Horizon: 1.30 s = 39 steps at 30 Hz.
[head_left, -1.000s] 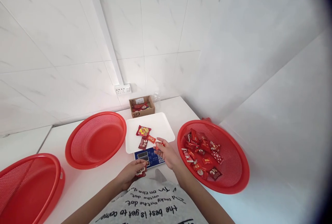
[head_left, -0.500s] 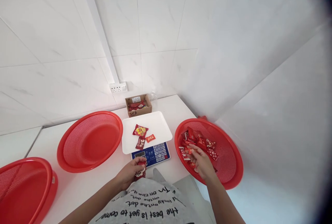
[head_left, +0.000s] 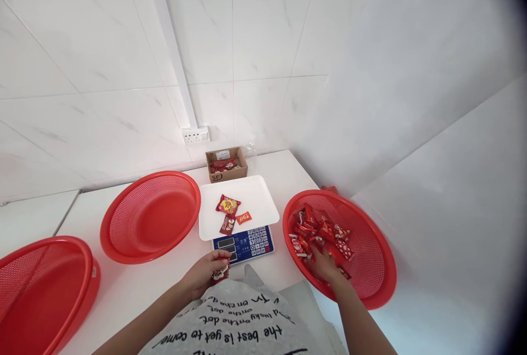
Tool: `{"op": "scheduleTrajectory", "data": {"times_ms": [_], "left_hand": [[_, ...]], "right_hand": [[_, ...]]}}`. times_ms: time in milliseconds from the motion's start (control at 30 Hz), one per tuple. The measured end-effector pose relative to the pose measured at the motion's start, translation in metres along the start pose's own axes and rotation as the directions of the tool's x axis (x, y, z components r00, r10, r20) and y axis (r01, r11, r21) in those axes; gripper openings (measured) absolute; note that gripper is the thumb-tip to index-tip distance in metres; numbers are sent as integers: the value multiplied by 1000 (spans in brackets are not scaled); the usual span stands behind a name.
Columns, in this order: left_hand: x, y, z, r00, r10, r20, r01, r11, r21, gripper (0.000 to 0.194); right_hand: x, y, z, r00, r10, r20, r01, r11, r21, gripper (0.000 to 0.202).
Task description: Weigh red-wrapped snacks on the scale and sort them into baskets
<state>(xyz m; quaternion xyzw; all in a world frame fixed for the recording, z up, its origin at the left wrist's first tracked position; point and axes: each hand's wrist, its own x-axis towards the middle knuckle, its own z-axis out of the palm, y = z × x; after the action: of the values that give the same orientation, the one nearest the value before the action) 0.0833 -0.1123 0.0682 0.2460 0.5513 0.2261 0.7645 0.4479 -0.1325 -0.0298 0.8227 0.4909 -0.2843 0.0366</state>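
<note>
My left hand (head_left: 206,274) is closed on a dark red snack packet (head_left: 220,272) with white lettering, just in front of the scale. My right hand (head_left: 324,263) reaches down into the right red basket (head_left: 381,256), fingers apart among red snack packets (head_left: 326,230); its fingertips are partly hidden. Three packets lie on the scale's white tray (head_left: 261,201): a red and yellow packet (head_left: 228,206), a small orange-red packet (head_left: 244,217) and a dark red packet (head_left: 227,225). Below the tray shows the blue keypad panel of the scale (head_left: 242,245).
A cardboard box (head_left: 226,174) with packets stands behind the tray against the wall. To the left are a red basket (head_left: 154,215) and another red basket (head_left: 45,294) nearer me. A wall socket (head_left: 195,135) sits above the table.
My right hand has gone lower into the right basket, its fingers going from a pinch near a red packet to spread among the packets. The left hand keeps its packet. The view shifted slightly.
</note>
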Motion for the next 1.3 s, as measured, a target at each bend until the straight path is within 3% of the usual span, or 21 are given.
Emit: {"op": "scheduleTrajectory", "data": {"times_ms": [233,367,733,967,1133,1300], "left_hand": [[-3,1,8,1000,7,21,-6,999,-40,37],[-3,0,9,1000,-11,-4,10,999,-41,36],[-5,1,21,999,14,51,-12,999,-52,36],[-18,10,19,999,35,-1,-35,993,-113,66],[-10,28,12,988,127,-83,-139,977,-164,39],[-5,50,6,971,232,-61,-238,960,-148,28]], "right_hand": [[0,-1,1,995,46,84,-41,997,-66,65],[0,-3,1,994,59,88,-52,996,-75,68],[-6,-13,-5,993,79,89,-75,996,-42,68],[-6,-10,-3,994,74,85,-71,997,-42,69],[-5,-10,-1,995,73,73,-70,997,-45,68],[-2,-8,1,992,83,93,-77,995,-62,67]]}}
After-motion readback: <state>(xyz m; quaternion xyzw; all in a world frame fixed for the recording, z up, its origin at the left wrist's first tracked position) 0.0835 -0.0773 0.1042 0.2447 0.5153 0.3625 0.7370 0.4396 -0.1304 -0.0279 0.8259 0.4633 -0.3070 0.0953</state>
